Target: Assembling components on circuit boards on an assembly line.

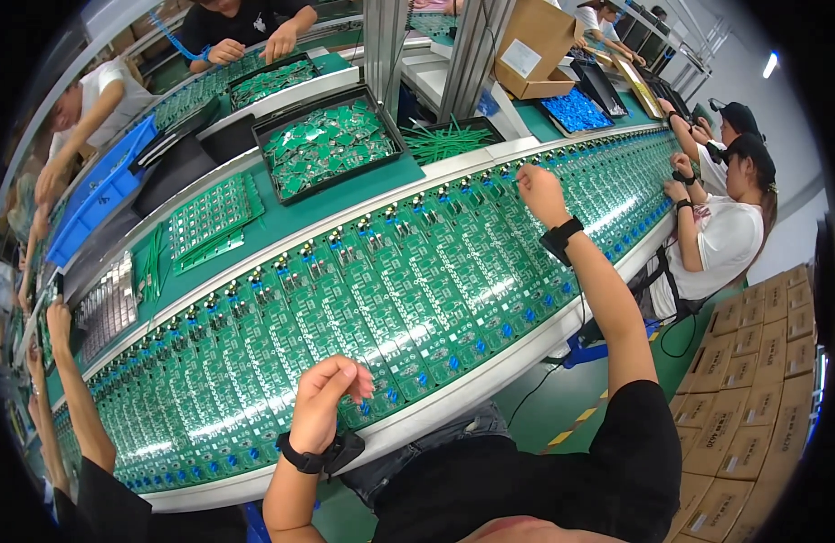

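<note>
Circuit boards (381,290), green and packed edge to edge, form one long row across the line in front of the person, between a pale near rail (417,410) and the green worktop behind. A stack of sealed brown cartons (743,380) stands on the floor at the right. Blue bin (71,237) at the left: long, with small items in it, too small to make out. Beyond the row sits a large black tray (390,131), heaped with small green board pieces (327,145). The open cardboard box (548,32) stands farther right; its contents are hidden. Left of the large tray, a stack of green panels (214,217) lies on the worktop. Right of it, another dark tray holds long green strips (449,140) lying crosswise. A further tray is filled with bright blue parts (576,109).

The left hand (331,389) is loosely curled above the near edge of the row; the right hand (539,190) has its fingers drawn together near the far edge. Whether either grips something small, I cannot tell. Smallest are blue components (393,396) along the near board ends.
</note>
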{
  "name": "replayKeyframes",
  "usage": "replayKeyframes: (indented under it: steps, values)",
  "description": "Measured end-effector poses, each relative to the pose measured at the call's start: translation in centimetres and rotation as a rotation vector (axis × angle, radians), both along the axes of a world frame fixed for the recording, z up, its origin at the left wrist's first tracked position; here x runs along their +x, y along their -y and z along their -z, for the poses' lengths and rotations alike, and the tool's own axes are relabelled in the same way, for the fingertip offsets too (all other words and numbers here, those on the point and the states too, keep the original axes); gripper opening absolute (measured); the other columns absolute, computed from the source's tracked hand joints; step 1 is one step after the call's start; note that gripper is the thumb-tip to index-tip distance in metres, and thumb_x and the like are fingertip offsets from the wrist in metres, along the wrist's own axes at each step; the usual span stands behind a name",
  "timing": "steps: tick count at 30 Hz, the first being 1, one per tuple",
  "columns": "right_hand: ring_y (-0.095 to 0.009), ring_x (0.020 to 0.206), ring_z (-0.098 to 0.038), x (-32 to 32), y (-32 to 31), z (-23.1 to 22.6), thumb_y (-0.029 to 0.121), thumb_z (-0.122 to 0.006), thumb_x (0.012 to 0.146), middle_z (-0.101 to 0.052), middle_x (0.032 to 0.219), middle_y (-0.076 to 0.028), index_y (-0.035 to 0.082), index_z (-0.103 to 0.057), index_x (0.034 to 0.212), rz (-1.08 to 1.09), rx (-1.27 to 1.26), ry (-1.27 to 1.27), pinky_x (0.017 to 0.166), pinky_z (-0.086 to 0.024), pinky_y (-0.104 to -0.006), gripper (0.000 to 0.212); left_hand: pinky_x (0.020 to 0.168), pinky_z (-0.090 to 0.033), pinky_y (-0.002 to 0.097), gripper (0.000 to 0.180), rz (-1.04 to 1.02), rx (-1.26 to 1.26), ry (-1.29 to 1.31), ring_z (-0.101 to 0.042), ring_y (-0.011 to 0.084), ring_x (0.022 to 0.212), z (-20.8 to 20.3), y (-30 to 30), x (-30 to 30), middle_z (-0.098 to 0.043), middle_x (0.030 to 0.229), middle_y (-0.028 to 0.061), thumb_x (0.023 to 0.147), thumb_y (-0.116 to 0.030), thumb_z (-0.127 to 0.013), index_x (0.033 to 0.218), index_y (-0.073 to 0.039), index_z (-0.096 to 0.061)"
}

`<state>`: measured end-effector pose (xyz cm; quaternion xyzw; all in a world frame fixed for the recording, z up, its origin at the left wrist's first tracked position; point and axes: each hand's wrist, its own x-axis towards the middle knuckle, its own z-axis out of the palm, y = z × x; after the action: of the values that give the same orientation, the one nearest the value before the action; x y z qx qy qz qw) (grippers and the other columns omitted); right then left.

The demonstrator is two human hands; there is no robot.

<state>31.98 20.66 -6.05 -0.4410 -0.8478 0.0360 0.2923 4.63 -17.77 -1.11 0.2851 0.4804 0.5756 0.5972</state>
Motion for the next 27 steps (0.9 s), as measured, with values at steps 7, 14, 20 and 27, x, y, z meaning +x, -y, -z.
replayKeyframes:
  steps: [7, 14, 20, 27]
  values:
    - [-0.025, 0.061, -0.059, 0.2, -0.4, 0.0, 0.001, -0.060, 0.067, -0.059, 0.066, -0.011, 0.002, -0.056, 0.076, -0.036, -0.032, 0.032, 0.056, -0.047, -0.0335, 0.010, 0.060, -0.042, 0.0244, 0.019, 0.013, -0.001, -0.010, -0.054, 0.0118, 0.067, -0.2, 0.0, 0.1, -0.059, 0.076, 0.0050, 0.089, -0.013, -0.045, 0.079, -0.002, -0.057]
    - [-0.030, 0.063, -0.058, -0.7, -2.0, -0.5, 0.002, -0.057, 0.065, -0.059, 0.065, -0.014, 0.004, -0.058, 0.072, -0.002, 0.028, 0.232, 0.059, -0.047, -0.0381, 0.007, 0.059, -0.041, 0.0239, 0.021, 0.011, -0.018, -0.016, -0.053, 0.0119, 0.065, -0.5, -0.3, 0.5, -0.057, 0.072, 0.0045, 0.088, -0.018, -0.047, 0.077, -0.002, -0.054]
    - [-0.031, 0.066, -0.058, -1.0, -2.7, 0.2, 0.006, -0.056, 0.066, -0.059, 0.067, -0.014, 0.005, -0.058, 0.071, 0.015, 0.073, 0.284, 0.060, -0.047, -0.0407, 0.006, 0.059, -0.041, 0.0240, 0.021, 0.005, -0.036, -0.016, -0.054, 0.0119, 0.066, -0.4, -0.3, 0.5, -0.058, 0.072, 0.0044, 0.088, -0.018, -0.047, 0.078, -0.002, -0.056]
    - [-0.032, 0.070, -0.059, -4.9, -0.4, -3.6, 0.007, -0.057, 0.068, -0.060, 0.071, -0.015, 0.004, -0.058, 0.071, 0.080, 0.038, 0.313, 0.061, -0.047, -0.0414, 0.005, 0.060, -0.042, 0.0232, 0.021, 0.006, -0.022, 0.007, -0.056, 0.0111, 0.069, -0.1, -0.2, 0.0, -0.059, 0.075, 0.0037, 0.089, -0.018, -0.047, 0.081, -0.002, -0.058]
